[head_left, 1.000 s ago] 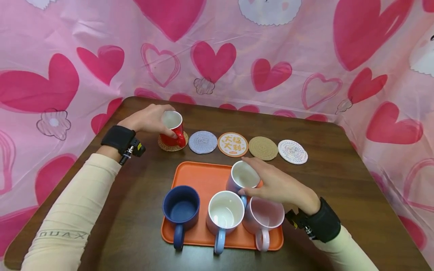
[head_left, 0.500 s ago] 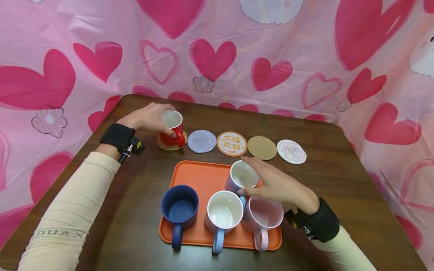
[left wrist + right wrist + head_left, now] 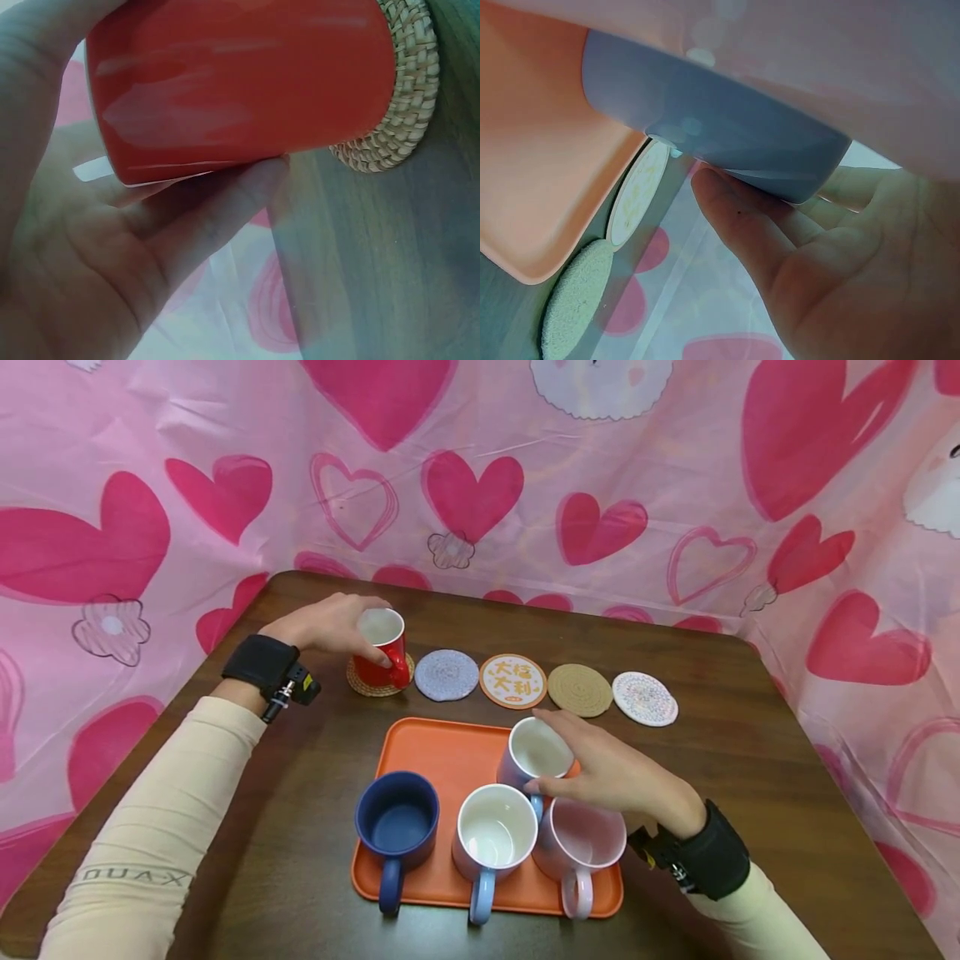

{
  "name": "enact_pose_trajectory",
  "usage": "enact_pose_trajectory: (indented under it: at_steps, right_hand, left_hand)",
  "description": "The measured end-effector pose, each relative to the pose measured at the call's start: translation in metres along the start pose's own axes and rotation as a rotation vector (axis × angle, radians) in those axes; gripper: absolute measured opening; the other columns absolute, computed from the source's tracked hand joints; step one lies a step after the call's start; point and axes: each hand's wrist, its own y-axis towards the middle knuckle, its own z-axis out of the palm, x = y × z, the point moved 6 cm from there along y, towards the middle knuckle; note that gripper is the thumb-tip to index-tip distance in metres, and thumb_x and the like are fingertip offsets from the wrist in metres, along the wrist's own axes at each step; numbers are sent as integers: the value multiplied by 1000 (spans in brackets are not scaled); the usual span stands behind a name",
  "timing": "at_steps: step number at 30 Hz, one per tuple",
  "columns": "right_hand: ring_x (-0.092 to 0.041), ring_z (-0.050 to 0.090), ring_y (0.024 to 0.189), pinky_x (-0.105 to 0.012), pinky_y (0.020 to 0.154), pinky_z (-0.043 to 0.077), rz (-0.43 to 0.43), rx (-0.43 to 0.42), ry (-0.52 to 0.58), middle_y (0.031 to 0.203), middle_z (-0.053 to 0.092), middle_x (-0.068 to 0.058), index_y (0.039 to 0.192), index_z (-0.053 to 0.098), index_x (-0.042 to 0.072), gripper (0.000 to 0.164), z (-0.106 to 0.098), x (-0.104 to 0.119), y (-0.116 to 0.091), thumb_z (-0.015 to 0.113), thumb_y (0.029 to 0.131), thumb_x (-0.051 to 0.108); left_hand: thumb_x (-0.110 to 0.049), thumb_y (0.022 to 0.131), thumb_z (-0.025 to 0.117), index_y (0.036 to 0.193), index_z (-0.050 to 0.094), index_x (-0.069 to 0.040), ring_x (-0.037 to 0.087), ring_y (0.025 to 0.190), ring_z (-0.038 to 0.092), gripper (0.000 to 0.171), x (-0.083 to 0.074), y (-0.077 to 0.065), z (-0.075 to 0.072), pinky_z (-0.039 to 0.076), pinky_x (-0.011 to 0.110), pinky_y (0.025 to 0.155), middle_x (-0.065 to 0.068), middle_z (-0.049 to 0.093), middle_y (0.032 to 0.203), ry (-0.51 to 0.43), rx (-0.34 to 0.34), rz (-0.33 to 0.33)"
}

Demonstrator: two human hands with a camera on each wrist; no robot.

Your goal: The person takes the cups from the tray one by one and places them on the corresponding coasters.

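Observation:
My left hand (image 3: 333,628) holds a red mug (image 3: 378,667) with a white inside. The mug stands upright on a woven straw coaster (image 3: 416,82) at the far left, its handle turned toward the front right. At the tray's back right corner, my right hand (image 3: 618,777) grips a blue-lilac mug (image 3: 705,116) by its rim, thumb on the near side by the light blue handle. The fingers beyond that mug are partly hidden. Just in front of this hand are a pink mug (image 3: 581,835) and a white-lined mug with a blue handle (image 3: 495,831).
A navy mug (image 3: 397,818) stands at the left of the orange tray (image 3: 435,743). Behind the tray, in a row, lie a grey-blue coaster (image 3: 446,675), an orange-rimmed printed coaster (image 3: 513,681), a tan coaster (image 3: 580,690) and a white speckled coaster (image 3: 645,698).

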Motion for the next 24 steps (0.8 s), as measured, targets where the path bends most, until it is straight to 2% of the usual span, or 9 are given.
enact_pose_trajectory:
  at_steps: [7, 12, 17, 20, 24]
  right_hand:
    - [-19, 59, 115, -43, 100, 50, -1, -1, -3, 137, 56, -3, 155, 38, 11, 90, -1, 1, -1, 81, 84, 45]
    - [-19, 58, 120, -44, 104, 48, -14, -12, -3, 141, 55, -3, 155, 39, 10, 91, 0, 1, 0, 81, 84, 47]
    - [-20, 56, 125, -46, 107, 47, -15, -11, -12, 145, 53, -4, 156, 38, 11, 92, 0, 1, 0, 81, 84, 48]
    - [-20, 56, 125, -46, 107, 46, -9, -14, -11, 146, 53, -4, 156, 38, 11, 92, -1, 1, -1, 81, 83, 47]
    - [-19, 57, 123, -45, 106, 47, -1, -13, -3, 144, 53, -3, 156, 38, 11, 92, -1, 0, -2, 82, 83, 47]
  left_hand:
    - [-45, 78, 86, 149, 38, -10, 38, 123, 56, 93, -3, -2, 2, 50, 61, 100, 18, 59, 135, -50, 51, -23]
    - [-45, 82, 83, 158, 23, -6, 41, 131, 48, 105, -1, -8, 8, 45, 63, 106, 23, 49, 144, -46, 41, -25]
    - [-51, 86, 78, 160, 13, -2, 43, 132, 42, 110, -4, -22, 11, 45, 64, 106, 28, 38, 146, -30, -2, -32]
    - [-52, 87, 76, 161, 9, -1, 44, 136, 38, 111, -10, -33, 12, 43, 66, 107, 29, 32, 151, -43, -29, -32]
    - [-50, 88, 75, 162, 7, -4, 47, 141, 27, 111, -23, -50, 10, 41, 70, 106, 29, 19, 159, -42, -73, -50]
